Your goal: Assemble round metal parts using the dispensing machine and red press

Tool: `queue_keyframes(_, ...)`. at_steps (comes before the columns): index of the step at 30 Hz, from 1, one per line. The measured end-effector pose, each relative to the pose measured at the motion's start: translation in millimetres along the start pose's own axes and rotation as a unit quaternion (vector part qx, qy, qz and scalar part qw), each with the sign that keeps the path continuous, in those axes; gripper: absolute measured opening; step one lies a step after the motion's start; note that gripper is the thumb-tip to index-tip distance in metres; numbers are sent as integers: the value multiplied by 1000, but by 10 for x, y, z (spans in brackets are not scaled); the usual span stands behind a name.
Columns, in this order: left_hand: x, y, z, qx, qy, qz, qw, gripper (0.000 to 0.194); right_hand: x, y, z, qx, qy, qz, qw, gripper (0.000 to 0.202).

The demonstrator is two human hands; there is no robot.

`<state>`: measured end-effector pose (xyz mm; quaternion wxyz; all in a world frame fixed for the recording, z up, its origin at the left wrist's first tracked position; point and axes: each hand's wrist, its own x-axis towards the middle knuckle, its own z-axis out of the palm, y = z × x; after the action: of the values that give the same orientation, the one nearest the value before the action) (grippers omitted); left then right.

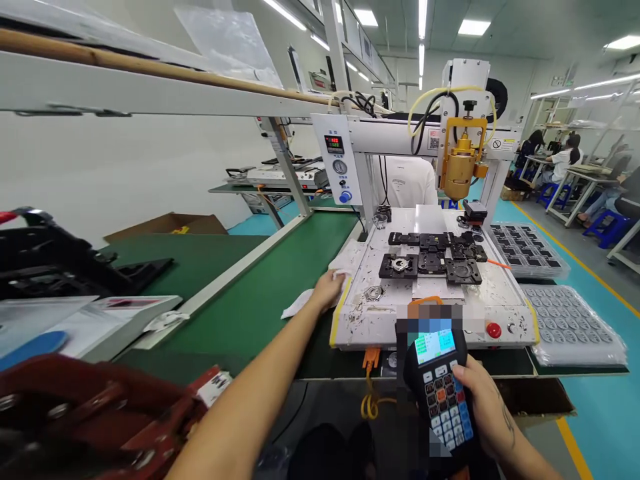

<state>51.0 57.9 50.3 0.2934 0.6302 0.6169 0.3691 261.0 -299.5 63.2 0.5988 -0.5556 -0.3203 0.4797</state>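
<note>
My right hand (480,393) grips a black handheld controller (440,393) with a lit screen and rows of keys, the thumb lying by its upper right edge. At the left side of the white dispensing machine (373,327), my left hand (329,288) is closed on a white wipe (345,267), its fingertips partly hidden in it. Black fixtures (433,260) sit on the machine's bed, one with a metal ring (400,265) in it. Another metal ring (373,293) lies loose on the bed. Above the fixtures hangs a gold dispensing head (460,173).
Clear trays of black parts (530,247) and round parts (570,320) stand to the right. A red emergency button (494,330) is on the machine's front. Dark red equipment (100,420) fills the lower left. A person in white (405,180) is behind the machine.
</note>
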Motion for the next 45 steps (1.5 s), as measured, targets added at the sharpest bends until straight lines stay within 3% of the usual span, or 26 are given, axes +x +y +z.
queue_keyframes(4, -4, -64, 109, 3, -48, -4, 999, 38, -37, 46, 15, -15, 6, 2, 1000, 46)
queue_keyframes(9, 57, -134, -16, 34, -68, -21, 997, 40, -96, 46, -28, -37, -1, -6, 999, 47)
queue_keyframes(15, -135, -145, -84, 21, -82, -8, 996, 39, -111, -14, 4, -6, 10, 10, 1000, 52)
queue_keyframes(19, -234, -22, -126, -30, -71, 27, 997, 38, -94, 6, 1, 13, -2, 20, 1000, 54)
queue_keyframes(21, -312, 39, -225, -62, -35, 43, 997, 35, -86, 36, -5, 38, -19, 26, 999, 54)
queue_keyframes(24, -660, 118, -427, -117, 79, 78, 987, 29, -78, 88, -4, 79, -60, 43, 994, 49)
queue_keyframes(26, -1111, 170, -519, -158, 157, 107, 969, 30, -75, 112, 5, 92, -94, 53, 990, 45)
queue_keyframes(28, -1689, 224, -525, -204, 192, 131, 951, 35, -71, 119, 21, 84, -128, 57, 987, 43)
queue_keyframes(30, -2268, 270, -446, -317, 101, 113, 936, 39, -62, 110, 48, 61, -153, 54, 985, 44)
queue_keyframes(32, -2726, 296, -318, -398, -59, 37, 915, 46, -50, 94, 84, 37, -163, 46, 985, 46)
queue_keyframes(34, -3008, 295, -190, -456, -193, -27, 868, 50, -36, 88, 124, 20, -167, 38, 985, 48)
queue_keyframes(35, -3089, 286, -138, -476, -231, -49, 847, 50, -31, 92, 142, 13, -170, 35, 985, 48)
queue_keyframes(38, -3182, 247, -40, -506, -239, -83, 824, 43, -22, 127, 180, -16, -176, 29, 984, 49)
queue_keyframes(45, -3216, 217, -11, -510, -203, -80, 832, 35, -23, 176, 208, -73, -171, 29, 982, 46)
